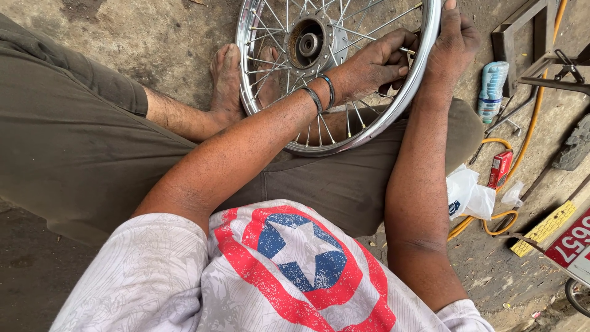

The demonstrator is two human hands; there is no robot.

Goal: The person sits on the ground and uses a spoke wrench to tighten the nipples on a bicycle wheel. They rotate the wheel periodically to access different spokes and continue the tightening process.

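A chrome spoked wheel [335,74] is held upright on the lap of a seated person, its hub [307,44] turned toward the camera. The left hand [375,64] is reached in among the spokes and pinched on a small spoke nipple [407,50] just inside the rim. The right hand [452,46] is clenched over the rim's outer edge, right of that spot. Right of the wheel, a pale blue plastic bottle [491,89] lies on the ground; its contents cannot be told. Below the bottle a small red carton [500,168] stands beside a crumpled white plastic bag [468,193], with an orange hose [498,224] looped around them. Farther from the wheel lies a red plate with white figures [571,243].
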